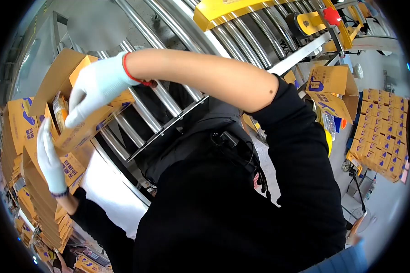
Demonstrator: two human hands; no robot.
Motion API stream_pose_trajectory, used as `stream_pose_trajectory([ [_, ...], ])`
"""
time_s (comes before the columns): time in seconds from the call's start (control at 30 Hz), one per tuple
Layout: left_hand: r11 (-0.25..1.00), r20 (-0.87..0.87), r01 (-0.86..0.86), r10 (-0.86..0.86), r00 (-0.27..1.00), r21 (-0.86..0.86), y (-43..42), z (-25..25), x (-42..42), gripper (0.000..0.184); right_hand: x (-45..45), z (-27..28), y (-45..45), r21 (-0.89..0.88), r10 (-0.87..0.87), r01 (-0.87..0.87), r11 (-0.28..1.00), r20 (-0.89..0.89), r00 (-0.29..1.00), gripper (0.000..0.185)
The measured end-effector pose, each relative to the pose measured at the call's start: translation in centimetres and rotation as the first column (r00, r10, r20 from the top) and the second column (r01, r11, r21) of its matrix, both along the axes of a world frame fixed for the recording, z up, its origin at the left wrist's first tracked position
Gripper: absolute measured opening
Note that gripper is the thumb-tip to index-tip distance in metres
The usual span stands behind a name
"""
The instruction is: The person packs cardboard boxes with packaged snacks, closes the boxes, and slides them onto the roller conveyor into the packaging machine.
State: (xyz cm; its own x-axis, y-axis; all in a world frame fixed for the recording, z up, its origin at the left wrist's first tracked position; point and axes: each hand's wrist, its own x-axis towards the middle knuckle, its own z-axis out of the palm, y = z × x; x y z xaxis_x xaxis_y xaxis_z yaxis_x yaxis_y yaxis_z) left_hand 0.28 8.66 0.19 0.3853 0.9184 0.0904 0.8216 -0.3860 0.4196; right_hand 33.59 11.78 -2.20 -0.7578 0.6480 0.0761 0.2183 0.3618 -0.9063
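An opened cardboard box [84, 132] sits at the end of the roller conveyor, its flaps raised. Inside it shows a clear-wrapped item with orange contents [60, 111]. My right hand [95, 84], in a white glove with a red cord at the wrist, reaches over the box's opening. Its fingers bend downward and are apart, with nothing visible gripped. My left hand [50, 157], gloved too, stands upright along the box's near left side, fingers stretched. Whether either hand touches the cardboard is unclear.
Metal rollers [161, 98] run upward beside me, with a yellow machine frame [232, 11] over them. Flattened cartons [38, 204] are stacked at left. Another open box [332, 86] stands right, before a pile of closed boxes [378, 132]. A blue sleeve [346, 261] shows at lower right.
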Motion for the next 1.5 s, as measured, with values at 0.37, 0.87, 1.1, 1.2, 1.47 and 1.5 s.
stream_pose_trajectory([
  [0.37,0.876,0.422,-0.426,0.305,0.853,0.227,3.4,-9.1,-0.2,0.056,-1.9,2.6,0.5,0.927,-0.512,0.14,0.349,0.064,0.857,0.082],
  [0.87,0.893,0.788,-0.236,0.449,0.421,-0.383,3.2,-6.1,9.3,0.047,5.4,-0.8,-3.1,0.709,-0.428,0.16,0.687,0.216,0.878,0.088],
  [1.1,0.963,0.814,-0.163,0.269,0.516,-0.215,7.7,-12.3,28.1,0.049,7.8,-0.4,3.5,0.807,-0.708,0.123,0.578,0.421,0.568,0.097],
  [1.2,0.955,0.649,0.21,-0.026,0.761,-0.208,2.6,-5.4,25.4,0.047,10.2,-1.5,4.6,0.86,-0.772,0.008,0.509,0.453,0.445,0.068],
  [1.47,0.725,0.082,-0.635,0.64,0.764,0.267,-6.2,-3.6,0.2,0.045,16.2,-1.5,3.9,0.91,-0.922,0.291,0.295,0.191,0.337,0.037],
  [1.5,0.764,0.192,-0.643,0.64,0.744,-0.05,-6.3,-4.3,-1.4,0.041,13.3,-0.4,3.4,0.89,-0.888,0.207,0.406,0.331,0.32,0.036],
])
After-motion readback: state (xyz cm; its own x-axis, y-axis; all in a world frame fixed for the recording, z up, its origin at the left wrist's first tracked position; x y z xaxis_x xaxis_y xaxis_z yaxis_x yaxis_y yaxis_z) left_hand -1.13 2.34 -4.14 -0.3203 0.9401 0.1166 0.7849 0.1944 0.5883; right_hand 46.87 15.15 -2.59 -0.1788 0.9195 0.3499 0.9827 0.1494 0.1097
